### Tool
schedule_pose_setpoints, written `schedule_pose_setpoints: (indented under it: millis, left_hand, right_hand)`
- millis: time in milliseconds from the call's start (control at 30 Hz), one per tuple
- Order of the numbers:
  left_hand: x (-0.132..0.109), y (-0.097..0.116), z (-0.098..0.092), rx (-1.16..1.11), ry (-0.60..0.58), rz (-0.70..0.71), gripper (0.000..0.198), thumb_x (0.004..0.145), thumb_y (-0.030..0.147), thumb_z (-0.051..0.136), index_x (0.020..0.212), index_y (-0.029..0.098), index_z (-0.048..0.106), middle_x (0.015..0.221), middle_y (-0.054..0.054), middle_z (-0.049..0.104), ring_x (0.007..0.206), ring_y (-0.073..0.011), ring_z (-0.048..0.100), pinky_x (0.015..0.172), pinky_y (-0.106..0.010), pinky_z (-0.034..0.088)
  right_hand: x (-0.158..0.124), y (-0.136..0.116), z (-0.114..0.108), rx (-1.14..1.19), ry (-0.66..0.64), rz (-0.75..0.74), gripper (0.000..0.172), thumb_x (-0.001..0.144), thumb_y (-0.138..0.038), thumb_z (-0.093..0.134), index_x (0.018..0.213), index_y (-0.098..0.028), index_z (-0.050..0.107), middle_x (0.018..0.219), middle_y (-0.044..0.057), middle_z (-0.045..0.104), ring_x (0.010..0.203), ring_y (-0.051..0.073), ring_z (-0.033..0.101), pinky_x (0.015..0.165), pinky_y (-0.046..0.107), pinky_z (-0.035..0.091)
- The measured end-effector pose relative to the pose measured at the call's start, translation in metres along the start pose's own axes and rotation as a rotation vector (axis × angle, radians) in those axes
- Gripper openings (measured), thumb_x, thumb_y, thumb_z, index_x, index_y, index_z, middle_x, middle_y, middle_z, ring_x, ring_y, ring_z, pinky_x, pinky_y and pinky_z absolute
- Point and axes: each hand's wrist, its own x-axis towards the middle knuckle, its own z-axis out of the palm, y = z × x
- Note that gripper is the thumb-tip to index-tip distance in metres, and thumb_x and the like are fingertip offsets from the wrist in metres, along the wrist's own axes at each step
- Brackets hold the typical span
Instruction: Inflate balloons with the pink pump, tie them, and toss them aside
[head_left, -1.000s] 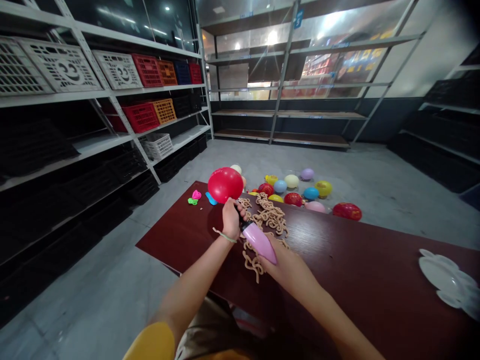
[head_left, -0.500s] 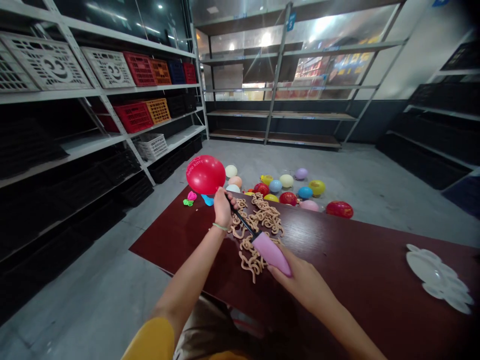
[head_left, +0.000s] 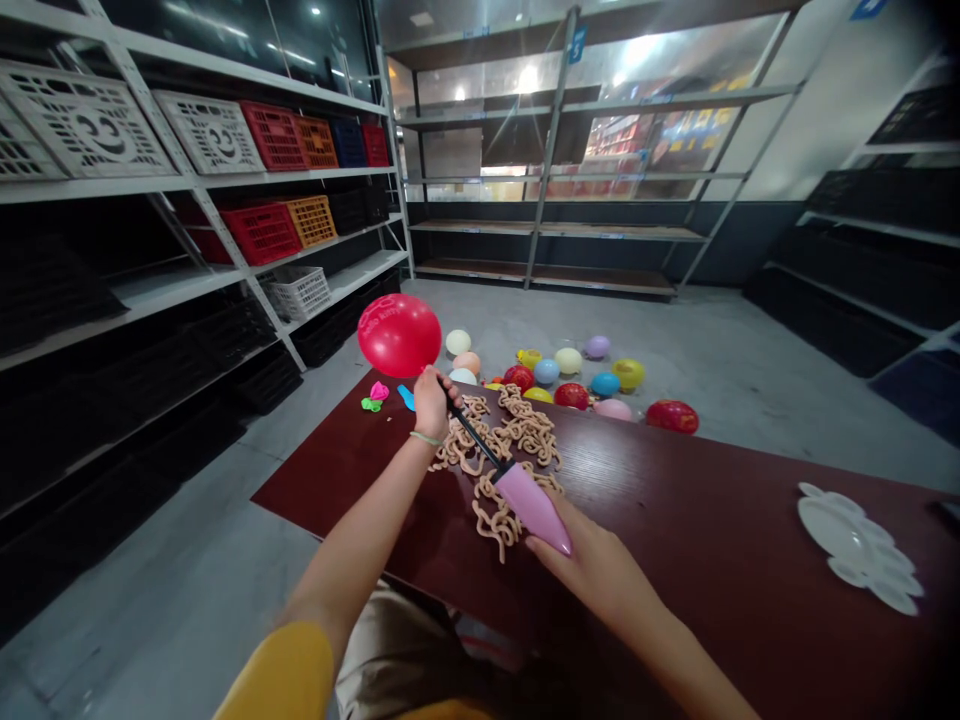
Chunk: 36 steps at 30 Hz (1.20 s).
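A red, inflated balloon point(head_left: 400, 336) with printed lettering is held out over the far left of the table. At its neck, my left hand point(head_left: 431, 403) is closed around the balloon's mouth and the front end of a hand pump. The balloon pump has a black rod and a pink body point(head_left: 534, 508), and it slants down toward me. My right hand point(head_left: 585, 555) is wrapped around the pink end; its palm side is hidden. Under the pump lies a tangle of beige, worm-like strands point(head_left: 527, 430).
Uninflated pink point(head_left: 379, 391), green point(head_left: 371, 405) and blue point(head_left: 406, 397) balloons lie on the dark red table point(head_left: 660, 520). A white palette-shaped tray point(head_left: 855, 545) sits at right. Several inflated balloons point(head_left: 572, 396) rest on the floor beyond. Shelves with crates point(head_left: 274, 135) stand left.
The red balloon has shifted up and left and looks slightly larger. My left hand has moved left with it, and more of the black rod shows between my hands. The view has shifted slightly.
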Motion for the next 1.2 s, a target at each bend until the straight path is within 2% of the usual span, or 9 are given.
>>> schedule_pose_setpoints:
  millis: [167,367,467,567,733,900,1000,1100,1200]
  left_hand:
    - [0.000,0.001,-0.004,-0.118,0.052,0.008,0.022,0.093,0.032,0.047,0.076,0.021,0.040,0.055,0.008,0.035,0.036,-0.0054,0.032,0.034,-0.016,0.022]
    - [-0.049,-0.039,-0.001,-0.140,-0.159,-0.097,0.023,0.091,0.036,0.052,0.078,0.021,0.040,0.059,0.007,0.038,0.040,-0.0058,0.035,0.036,-0.017,0.026]
    - [-0.056,-0.046,-0.004,-0.120,-0.157,-0.139,0.022,0.092,0.036,0.052,0.079,0.021,0.041,0.058,0.006,0.038,0.040,-0.0065,0.036,0.036,-0.018,0.028]
    - [-0.043,-0.035,-0.008,-0.105,-0.095,-0.118,0.022,0.092,0.034,0.051,0.077,0.021,0.041,0.057,0.007,0.037,0.039,-0.0065,0.035,0.035,-0.018,0.028]
    - [-0.009,-0.001,-0.012,-0.072,-0.028,-0.028,0.022,0.093,0.030,0.049,0.074,0.021,0.041,0.057,0.007,0.040,0.039,-0.0064,0.038,0.036,-0.016,0.028]
    - [0.004,0.010,-0.014,-0.166,-0.010,-0.016,0.023,0.092,0.027,0.051,0.071,0.019,0.044,0.063,0.003,0.051,0.051,-0.0079,0.053,0.051,-0.019,0.046]
    - [-0.008,-0.002,-0.014,-0.210,0.006,-0.015,0.023,0.090,0.026,0.054,0.071,0.019,0.044,0.067,0.001,0.054,0.054,-0.0082,0.054,0.055,-0.020,0.047]
    - [-0.031,-0.022,-0.013,-0.187,-0.066,-0.057,0.021,0.089,0.027,0.056,0.074,0.019,0.045,0.065,0.003,0.051,0.050,-0.0079,0.049,0.048,-0.019,0.041]
    - [-0.051,-0.038,-0.012,-0.167,-0.134,-0.107,0.020,0.089,0.028,0.056,0.075,0.019,0.046,0.066,0.002,0.051,0.052,-0.0092,0.050,0.051,-0.021,0.044]
  right_hand:
    - [0.001,-0.003,-0.004,0.033,-0.018,0.053,0.055,0.086,-0.044,0.059,0.138,-0.026,0.054,0.116,0.009,0.072,0.103,0.033,0.069,0.087,0.042,0.053]
    - [0.030,-0.021,0.008,0.394,-0.076,0.108,0.054,0.088,-0.045,0.052,0.136,-0.020,0.055,0.103,0.006,0.074,0.088,0.024,0.071,0.076,0.036,0.056]
    - [0.032,-0.027,0.011,0.380,-0.061,0.072,0.051,0.088,-0.044,0.053,0.133,-0.019,0.056,0.108,0.007,0.073,0.095,0.025,0.070,0.085,0.037,0.054]
    - [0.021,-0.026,0.007,0.290,-0.031,-0.002,0.053,0.087,-0.042,0.057,0.136,-0.022,0.054,0.123,0.008,0.069,0.111,0.028,0.065,0.095,0.040,0.049]
    - [-0.005,-0.009,-0.003,0.158,-0.074,0.035,0.061,0.086,-0.043,0.058,0.143,-0.023,0.048,0.135,0.012,0.062,0.121,0.032,0.061,0.099,0.044,0.046]
    - [-0.009,-0.003,-0.004,0.124,-0.080,0.048,0.060,0.087,-0.046,0.056,0.142,-0.024,0.049,0.131,0.011,0.065,0.115,0.033,0.064,0.095,0.043,0.048]
    - [0.004,-0.009,-0.004,0.144,-0.091,0.055,0.054,0.088,-0.045,0.055,0.138,-0.025,0.052,0.123,0.010,0.069,0.109,0.032,0.066,0.090,0.042,0.050]
    - [0.020,-0.014,-0.001,0.172,-0.081,0.059,0.055,0.088,-0.048,0.055,0.138,-0.025,0.052,0.121,0.009,0.070,0.108,0.032,0.066,0.090,0.043,0.049]
    - [0.032,-0.017,0.003,0.187,-0.037,0.047,0.054,0.088,-0.048,0.056,0.137,-0.025,0.052,0.124,0.008,0.068,0.109,0.031,0.065,0.091,0.042,0.049]
